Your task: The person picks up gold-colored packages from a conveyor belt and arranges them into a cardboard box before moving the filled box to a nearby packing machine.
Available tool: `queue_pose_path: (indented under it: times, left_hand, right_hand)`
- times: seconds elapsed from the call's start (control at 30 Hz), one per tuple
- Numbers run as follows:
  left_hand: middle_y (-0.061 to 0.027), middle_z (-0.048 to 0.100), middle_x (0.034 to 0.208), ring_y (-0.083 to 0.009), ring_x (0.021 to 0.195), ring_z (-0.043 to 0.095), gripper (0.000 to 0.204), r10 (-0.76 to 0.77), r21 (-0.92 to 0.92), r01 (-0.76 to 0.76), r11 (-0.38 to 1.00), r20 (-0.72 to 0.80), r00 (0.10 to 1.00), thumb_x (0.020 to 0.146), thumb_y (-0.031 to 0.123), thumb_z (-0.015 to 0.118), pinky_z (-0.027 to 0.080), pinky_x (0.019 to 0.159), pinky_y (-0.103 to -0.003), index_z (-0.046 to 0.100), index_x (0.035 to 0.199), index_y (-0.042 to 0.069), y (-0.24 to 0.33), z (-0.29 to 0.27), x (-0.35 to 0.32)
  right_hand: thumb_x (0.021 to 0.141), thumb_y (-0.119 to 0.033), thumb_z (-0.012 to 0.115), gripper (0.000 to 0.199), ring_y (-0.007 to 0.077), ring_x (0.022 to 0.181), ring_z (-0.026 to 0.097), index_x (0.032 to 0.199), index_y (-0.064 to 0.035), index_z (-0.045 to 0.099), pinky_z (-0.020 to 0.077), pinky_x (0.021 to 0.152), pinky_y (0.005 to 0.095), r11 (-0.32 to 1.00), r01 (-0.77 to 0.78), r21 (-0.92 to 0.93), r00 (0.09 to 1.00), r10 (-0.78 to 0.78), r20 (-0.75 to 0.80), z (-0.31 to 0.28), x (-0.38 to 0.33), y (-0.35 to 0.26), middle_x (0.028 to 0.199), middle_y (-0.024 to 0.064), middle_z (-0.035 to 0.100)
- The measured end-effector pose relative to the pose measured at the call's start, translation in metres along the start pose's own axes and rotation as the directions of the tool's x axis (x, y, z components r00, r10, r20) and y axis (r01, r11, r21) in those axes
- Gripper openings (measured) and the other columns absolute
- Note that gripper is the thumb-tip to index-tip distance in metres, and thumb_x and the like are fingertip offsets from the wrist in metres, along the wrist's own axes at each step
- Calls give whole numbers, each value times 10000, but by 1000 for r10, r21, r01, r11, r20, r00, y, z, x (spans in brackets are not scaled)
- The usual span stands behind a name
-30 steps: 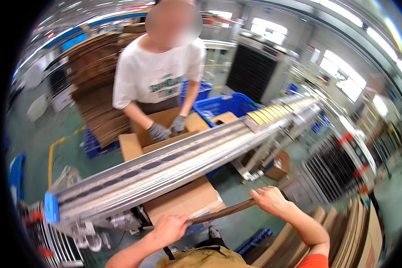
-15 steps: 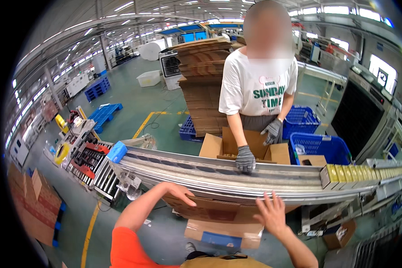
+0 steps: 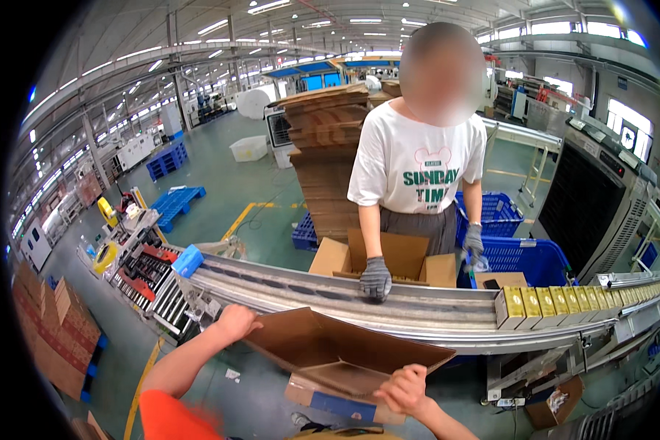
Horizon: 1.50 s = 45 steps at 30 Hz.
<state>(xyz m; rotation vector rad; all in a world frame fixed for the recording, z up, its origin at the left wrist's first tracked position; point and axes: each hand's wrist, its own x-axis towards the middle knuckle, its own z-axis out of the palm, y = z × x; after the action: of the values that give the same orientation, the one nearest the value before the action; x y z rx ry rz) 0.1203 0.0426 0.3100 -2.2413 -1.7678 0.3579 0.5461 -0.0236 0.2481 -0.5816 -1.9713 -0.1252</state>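
Observation:
A brown cardboard carton (image 3: 308,345) is held between my hands on the near side of the conveyor, its plain inner walls showing. My left hand (image 3: 237,323) is closed on the carton's left edge. On its near right edge, my right hand (image 3: 405,389) is closed with the fingers curled over the cardboard. Below it, closer to me, sits another carton (image 3: 345,408) with a blue patch. Across the conveyor (image 3: 418,314), a co-worker's gloved hand (image 3: 375,280) rests at the belt, and the other gloved hand (image 3: 474,246) hangs by a blue basket.
A row of small yellow boxes (image 3: 546,306) stands on the conveyor's right part. An open carton (image 3: 330,258) is before the co-worker, beside blue baskets (image 3: 521,253). Flattened cardboard (image 3: 323,161) is stacked behind. A blue block (image 3: 188,261) sits at the conveyor's left end.
Both my hands have gone from open to gripping the carton, which is now spread and tilted, showing its inside. The yellow boxes reach further left. The co-worker's gloved hands have shifted.

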Motion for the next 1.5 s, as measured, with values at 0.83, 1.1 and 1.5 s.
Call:
queue_pose_path:
  times: [0.83,1.1,1.5]
  left_hand:
    - [-122,512,1297,-301,1237,443,530,411,-640,24,768,522,747,923,537,382,343,990,-498,556,1246,154,145,-3,-185]
    - [-169,382,1401,-403,1321,276,521,-132,-511,5,859,-213,968,888,445,486,166,1076,-555,478,1327,164,172,72,-81]
    - [-141,515,1302,-305,1213,477,529,-232,-819,427,-383,533,814,981,419,275,355,1031,-408,430,1347,70,-52,279,-113]
  right_hand:
    - [772,-246,685,466,374,1185,465,1144,-3,544,379,1003,465,913,-261,-315,847,373,379,21,-38,15,1176,184,554]
    - [995,-336,349,455,318,1022,616,1024,18,634,475,917,383,-22,-894,447,294,724,624,9,-74,34,988,171,671]
    - [783,-431,717,561,130,877,552,1151,-33,570,435,692,250,-562,-812,159,-272,604,749,172,-205,-29,1015,81,621]
